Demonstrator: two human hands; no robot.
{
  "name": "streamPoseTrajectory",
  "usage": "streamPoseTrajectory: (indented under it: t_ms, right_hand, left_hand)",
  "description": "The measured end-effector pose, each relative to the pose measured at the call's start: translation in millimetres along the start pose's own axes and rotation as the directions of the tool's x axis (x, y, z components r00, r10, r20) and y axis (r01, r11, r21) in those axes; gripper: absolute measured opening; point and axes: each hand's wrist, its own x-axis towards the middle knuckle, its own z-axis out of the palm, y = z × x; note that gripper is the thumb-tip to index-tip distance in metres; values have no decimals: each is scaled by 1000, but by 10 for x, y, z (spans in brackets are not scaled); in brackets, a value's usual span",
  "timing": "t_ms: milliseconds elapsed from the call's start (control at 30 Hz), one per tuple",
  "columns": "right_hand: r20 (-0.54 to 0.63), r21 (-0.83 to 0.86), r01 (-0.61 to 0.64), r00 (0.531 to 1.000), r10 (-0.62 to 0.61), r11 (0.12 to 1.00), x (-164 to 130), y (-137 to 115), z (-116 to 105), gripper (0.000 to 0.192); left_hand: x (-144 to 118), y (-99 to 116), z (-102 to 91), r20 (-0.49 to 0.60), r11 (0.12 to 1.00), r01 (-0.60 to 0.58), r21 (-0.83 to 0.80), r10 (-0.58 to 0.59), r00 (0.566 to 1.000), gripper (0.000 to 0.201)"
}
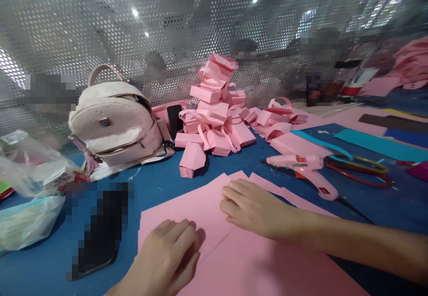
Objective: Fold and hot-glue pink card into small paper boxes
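Large pink paper sheets (254,265) lie in front of me on the blue table, with a crease or edge line running slantwise between my hands. My left hand (170,251) rests on the left part of the paper, its fingers curled inward. Its fingertips are turned under, so whatever they hold, if anything, is hidden. At the far edge of the sheets my right hand (250,207) presses down, fingers bent and closed against the paper. Beyond it, a pink strip of paper (267,183) sticks out. A pink glue gun (301,162) lies to the right, its small light glowing.
Behind the paper rises a pile of small pink paper bags (214,113). A white backpack (113,117) stands left of it, near a dark phone (100,233) and plastic bags (30,220). Scissors (359,171) and a teal strip (381,144) lie right. A perforated metal screen (187,28) closes the back.
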Motion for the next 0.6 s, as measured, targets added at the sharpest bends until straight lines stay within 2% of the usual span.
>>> streamPoseTrajectory:
  t_ms: [100,167,200,267,333,433,600]
  right_hand:
    - [-155,-33,126,979,-130,991,-39,-127,-52,18]
    - [-173,7,176,970,-172,984,-119,-173,-92,21]
    - [-156,51,160,976,-151,986,-172,-177,-117,24]
    - [-19,154,80,997,-78,985,-296,-147,-174,35]
    - [44,176,-19,999,11,984,-424,-90,-231,42]
    - [73,101,-119,991,112,988,-591,-6,-288,48]
    - [68,-47,-167,983,170,985,-767,66,-326,54]
  left_hand:
    - [-6,-12,6,19,980,-127,152,125,992,46]
    - [-31,-17,13,56,958,-180,226,171,984,56]
    - [-45,-15,11,73,952,-188,242,176,982,59]
    - [-66,-4,-3,119,949,-192,251,166,979,62]
    - [-70,12,-30,154,950,-189,250,154,976,63]
    - [-58,22,-64,170,954,-178,240,139,976,61]
    - [-157,-19,-42,111,949,-177,261,153,982,50]
